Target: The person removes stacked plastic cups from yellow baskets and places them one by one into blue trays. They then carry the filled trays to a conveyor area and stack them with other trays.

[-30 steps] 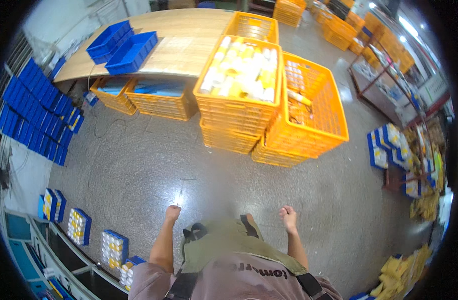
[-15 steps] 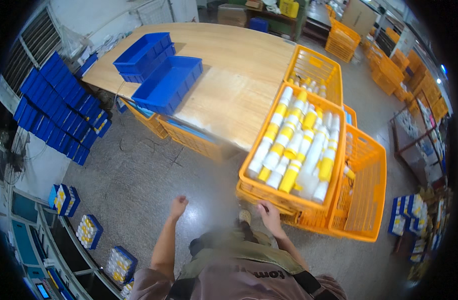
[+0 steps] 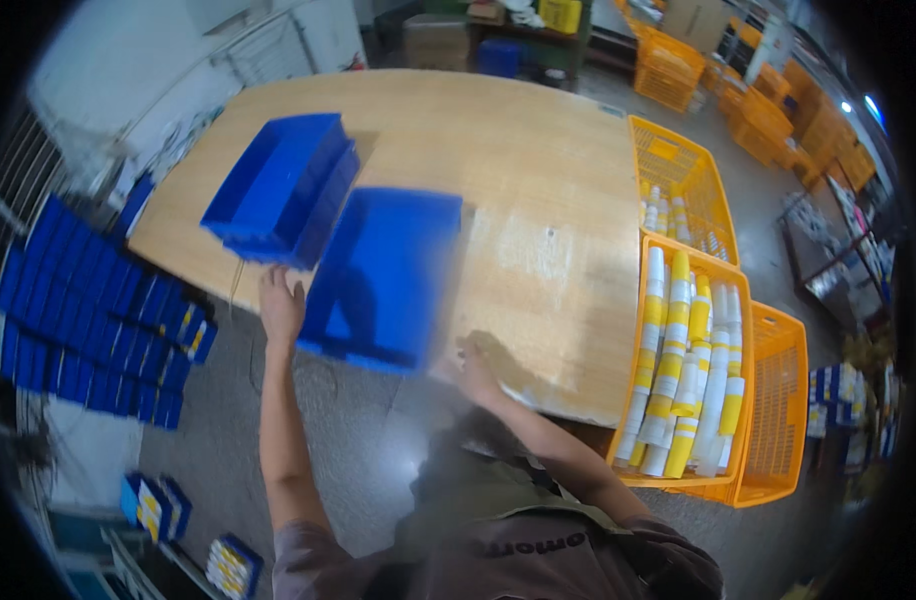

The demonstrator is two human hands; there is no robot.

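Note:
My left hand [image 3: 281, 305] reaches to the table's near edge. Its fingers are spread and hold nothing, beside a blue plastic bin [image 3: 378, 285] and just below a stack of blue bins [image 3: 278, 180]. Nothing shows inside the single bin, which overhangs the table edge a little. My right hand [image 3: 477, 374] is over the table by that bin's near right corner. It looks open, with the fingers reaching toward the bin, though blur softens them; I see no contact.
The wooden table [image 3: 568, 210] spreads ahead. At its right stand an orange crate of white and yellow tubes [image 3: 628, 460], another orange crate [image 3: 713, 165] behind, and a third [image 3: 778, 400] at right. Stacked blue bins [image 3: 88, 300] line the left wall; bins of tubes [image 3: 233, 567] sit on the floor.
I have moved closer to the table and the blue bins. Both hands have risen from my sides toward the single bin; the orange crates now lie further right in view.

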